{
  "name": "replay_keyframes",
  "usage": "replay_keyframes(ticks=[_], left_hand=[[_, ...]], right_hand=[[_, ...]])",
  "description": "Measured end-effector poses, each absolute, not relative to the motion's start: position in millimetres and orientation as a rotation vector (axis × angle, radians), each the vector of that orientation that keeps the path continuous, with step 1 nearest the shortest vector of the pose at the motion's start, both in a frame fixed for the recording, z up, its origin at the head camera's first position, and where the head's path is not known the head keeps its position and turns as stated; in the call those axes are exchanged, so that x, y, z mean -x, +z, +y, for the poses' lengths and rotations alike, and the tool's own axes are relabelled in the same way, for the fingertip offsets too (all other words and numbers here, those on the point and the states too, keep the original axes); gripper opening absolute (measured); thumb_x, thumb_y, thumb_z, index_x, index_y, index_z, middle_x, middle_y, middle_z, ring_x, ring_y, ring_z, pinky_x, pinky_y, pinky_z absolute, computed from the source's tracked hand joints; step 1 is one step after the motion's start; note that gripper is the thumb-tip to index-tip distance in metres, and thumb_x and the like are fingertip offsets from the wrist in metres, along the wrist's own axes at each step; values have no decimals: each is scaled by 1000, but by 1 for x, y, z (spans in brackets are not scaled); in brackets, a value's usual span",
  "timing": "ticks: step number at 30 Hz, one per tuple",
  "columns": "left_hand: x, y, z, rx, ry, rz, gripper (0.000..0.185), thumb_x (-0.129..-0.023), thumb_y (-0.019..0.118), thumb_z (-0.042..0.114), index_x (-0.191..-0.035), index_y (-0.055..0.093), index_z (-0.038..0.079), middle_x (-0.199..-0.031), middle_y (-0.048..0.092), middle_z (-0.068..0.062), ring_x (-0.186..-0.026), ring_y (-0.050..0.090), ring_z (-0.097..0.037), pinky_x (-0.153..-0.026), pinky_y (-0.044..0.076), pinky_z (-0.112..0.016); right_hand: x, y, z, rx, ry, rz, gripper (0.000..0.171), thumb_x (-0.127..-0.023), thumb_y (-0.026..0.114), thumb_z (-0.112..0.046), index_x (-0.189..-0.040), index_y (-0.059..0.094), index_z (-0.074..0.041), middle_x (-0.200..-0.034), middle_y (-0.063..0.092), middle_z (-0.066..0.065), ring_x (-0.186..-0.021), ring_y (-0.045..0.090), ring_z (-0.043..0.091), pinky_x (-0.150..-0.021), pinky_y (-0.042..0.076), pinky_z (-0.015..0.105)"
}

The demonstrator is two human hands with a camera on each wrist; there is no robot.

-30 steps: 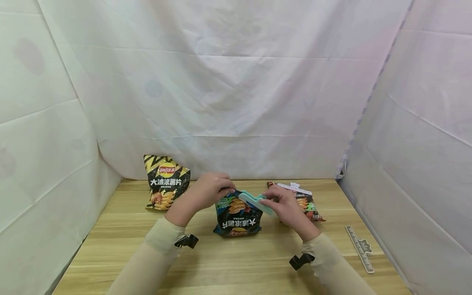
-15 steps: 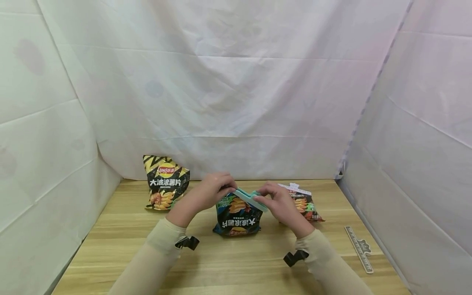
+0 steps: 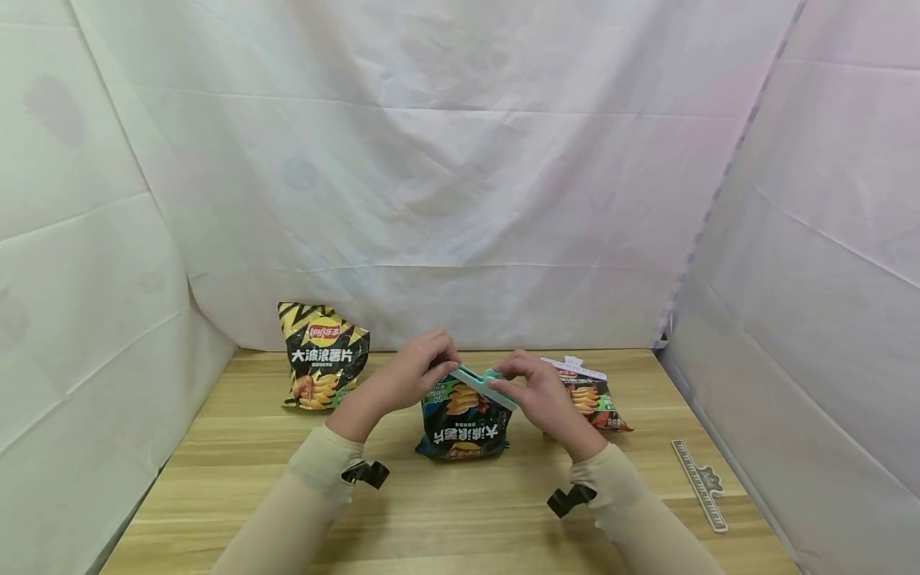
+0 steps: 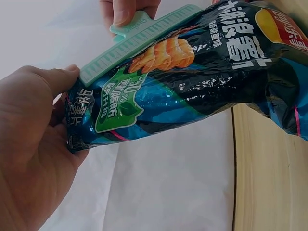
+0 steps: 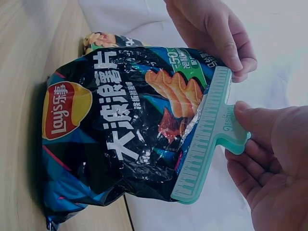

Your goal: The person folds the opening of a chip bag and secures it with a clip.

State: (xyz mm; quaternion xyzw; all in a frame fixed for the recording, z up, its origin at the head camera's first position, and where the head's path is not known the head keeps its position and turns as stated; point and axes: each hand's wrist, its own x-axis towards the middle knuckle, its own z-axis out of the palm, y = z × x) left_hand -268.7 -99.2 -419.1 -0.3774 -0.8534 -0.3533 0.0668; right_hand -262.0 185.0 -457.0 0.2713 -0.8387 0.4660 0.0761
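Shifted toward nine o'clock since a second ago, the green clip (image 5: 206, 134) now lies along the top edge of the blue bag (image 3: 463, 431), mid-worktop (image 3: 460, 527). From where I stand, the right hand (image 3: 539, 395) has its grip pinching the clip's handle, and the left hand (image 3: 413, 371) pinches the bag's corner at the clip's ten o'clock end. Around that bag: yellow bag (image 3: 325, 359) at ten, red bag (image 3: 591, 399) at three, grey clip (image 3: 699, 485) at four.
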Motion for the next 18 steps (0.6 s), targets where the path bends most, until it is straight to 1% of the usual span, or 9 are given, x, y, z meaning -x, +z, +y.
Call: replay_keyframes(ticks=[5, 8, 10, 14, 18], left_hand=[[269, -421, -100, 1143, -1096, -2560, 8, -113, 66, 9, -108, 67, 15, -104, 59, 5, -88, 58, -11, -77, 56, -31], [269, -422, -101, 1131, -1113, -2548, 4, -113, 66, 12, -110, 68, 14, -107, 60, 5, -92, 60, -11, -81, 57, -33], [268, -424, -103, 1096, -1133, -2536, 3, -113, 66, 15, -115, 68, 14, -111, 62, 3, -98, 63, -13, -86, 59, -36], [264, -432, -110, 952, -1225, -2532, 20, -112, 70, 21, -130, 66, 13, -125, 64, -2, -116, 65, -21, -95, 59, -45], [258, -447, -121, 786, -1386, -2562, 45, -110, 73, 32, -147, 57, 13, -141, 61, -8, -130, 60, -29, -107, 53, -55]], right_hand=[[264, -460, 184, -822, 1440, -2510, 10, -101, 84, -19, -111, 83, -21, -107, 70, -4, -99, 68, 17, -86, 58, 45], [264, -463, 183, -815, 1460, -2506, 12, -102, 83, -19, -114, 81, -20, -110, 70, -2, -99, 69, 18, -86, 59, 41], [264, -465, 183, -815, 1477, -2499, 14, -102, 83, -18, -116, 81, -18, -111, 70, -1, -99, 70, 20, -84, 59, 39], [263, -466, 183, -806, 1500, -2501, 16, -103, 83, -18, -118, 80, -17, -111, 72, 0, -99, 70, 21, -84, 60, 41], [263, -464, 183, -796, 1487, -2518, 17, -102, 83, -19, -119, 80, -18, -112, 71, -2, -99, 70, 19, -83, 60, 42]])
